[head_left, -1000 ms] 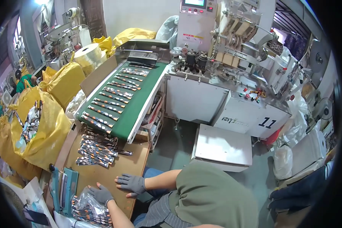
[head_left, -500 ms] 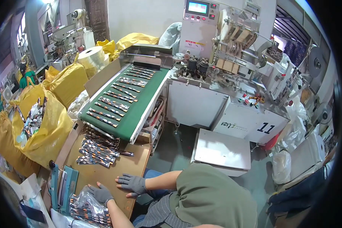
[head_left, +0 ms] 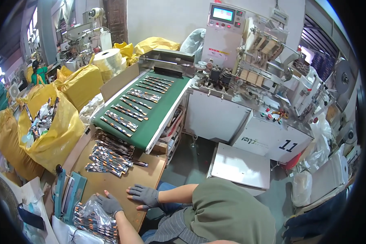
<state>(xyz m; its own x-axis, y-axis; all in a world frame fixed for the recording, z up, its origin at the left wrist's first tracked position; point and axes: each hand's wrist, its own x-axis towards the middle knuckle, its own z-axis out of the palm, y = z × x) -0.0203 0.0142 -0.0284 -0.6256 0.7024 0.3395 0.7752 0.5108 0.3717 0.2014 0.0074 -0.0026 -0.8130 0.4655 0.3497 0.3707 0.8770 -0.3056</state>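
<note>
Both my hands wear grey fingerless gloves. My left hand [head_left: 109,203] lies with its fingers stretched out at the edge of a clear plastic bag [head_left: 94,209]. Patterned stick packets [head_left: 94,225] fill the bag; whether the palm presses on it I cannot tell. Flat on the brown tabletop [head_left: 150,173], my right hand [head_left: 144,196] has its fingers spread and holds nothing. Beyond the hands, a loose heap of the same slim packets [head_left: 107,158] rests below the end of a green conveyor belt [head_left: 140,140]. More packets [head_left: 120,120] lie in a row across the belt.
Left of the bag stands a blue-green bag sealer [head_left: 69,195]. A phone [head_left: 31,216] lies near the left edge. Yellow sacks [head_left: 49,142] crowd the left side, one holding packets. The packing machine [head_left: 248,114] stands behind, with a white box [head_left: 240,166] before it.
The whole scene has slid slightly right in the picture as my head turned. Both hands stay where they were on the table, in nearly the same pose.
</note>
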